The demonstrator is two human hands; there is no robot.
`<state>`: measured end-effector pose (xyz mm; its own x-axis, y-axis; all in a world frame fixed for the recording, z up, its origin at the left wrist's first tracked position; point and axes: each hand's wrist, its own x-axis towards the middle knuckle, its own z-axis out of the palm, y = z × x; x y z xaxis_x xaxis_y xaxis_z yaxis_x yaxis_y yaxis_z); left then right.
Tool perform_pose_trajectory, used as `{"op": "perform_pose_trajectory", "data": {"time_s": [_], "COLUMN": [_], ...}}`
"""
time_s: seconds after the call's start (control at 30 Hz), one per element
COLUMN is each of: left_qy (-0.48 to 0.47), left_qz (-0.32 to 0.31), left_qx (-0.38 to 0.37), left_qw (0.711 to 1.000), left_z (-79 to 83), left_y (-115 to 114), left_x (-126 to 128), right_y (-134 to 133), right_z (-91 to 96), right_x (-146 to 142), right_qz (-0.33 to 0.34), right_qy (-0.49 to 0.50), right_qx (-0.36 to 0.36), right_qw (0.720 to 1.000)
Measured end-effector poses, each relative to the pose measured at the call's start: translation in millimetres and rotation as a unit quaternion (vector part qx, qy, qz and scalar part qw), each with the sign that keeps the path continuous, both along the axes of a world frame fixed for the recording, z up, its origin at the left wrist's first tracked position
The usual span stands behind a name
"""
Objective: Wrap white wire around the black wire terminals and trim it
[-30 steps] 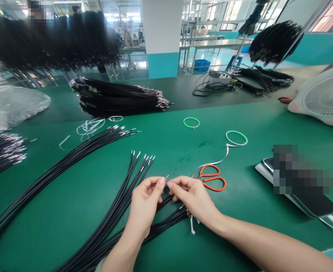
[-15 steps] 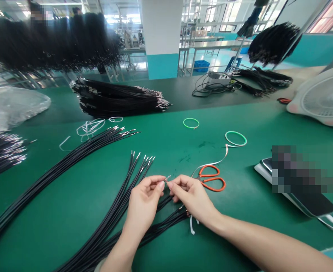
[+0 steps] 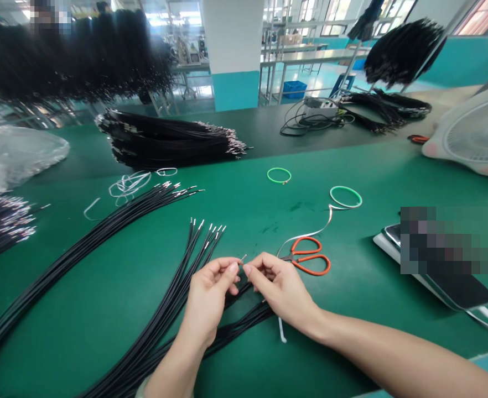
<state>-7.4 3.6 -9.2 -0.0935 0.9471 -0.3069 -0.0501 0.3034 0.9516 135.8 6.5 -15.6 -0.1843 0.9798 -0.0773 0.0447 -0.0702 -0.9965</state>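
Green worktop (image 3: 352, 348) beneath both hands, with a thick stack of black cables (image 3: 165, 138) beyond them to the left and a row of hanging black cables (image 3: 78, 55) farther back. Work apparently partway along, judging by the single wire end (image 3: 243, 257) raised between the fingertips, slim and metallic at the tip. Left hand (image 3: 208, 296) pinched on that wire end between thumb and forefinger; right hand (image 3: 287, 287) drawn into a matching pinch just beside it, grip on the wire itself not certain. Too small to tell: joining at the tip finished or only begun. Just left of the left hand, a fanned bundle (image 3: 173, 298) of black cables with pale metal tips all exposed; farther left, an outer bundle (image 3: 86, 243), likewise tipped and laid in a curve. Both seemingly set apart from the cable in hand, though as done or as waiting, impossible to say. Beneath the hands, a lower bundle (image 3: 244, 329), ends mostly hidden by the right hand, and so no count of cables left. Beyond the right hand, orange-handled scissors (image 3: 312, 271), a white strip (image 3: 316, 230) and a green ring (image 3: 346, 187) at the strip's far end, all apart from the fingers and, for now, out of use.
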Motion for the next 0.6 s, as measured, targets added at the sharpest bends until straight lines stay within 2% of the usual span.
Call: {"op": "perform_pose_trajectory", "data": {"time_s": [0.27, 0.6], "left_qy": [-0.11, 0.002], "left_qz": [-0.008, -0.004], "left_qx": [-0.069, 0.01], "left_qw": [0.991, 1.0], "left_z": [4.6, 0.7], "left_y": [-0.9, -4.2], "left_x": [0.9, 10.1], "right_y": [-0.5, 2.6], "right_z": [1.9, 0.4], "right_x": [3.8, 6.0], "right_qz": [0.016, 0.009], "right_qy": [-0.018, -0.047], "right_qx": [0.03, 0.044], "right_qw": [0.999, 0.998]}}
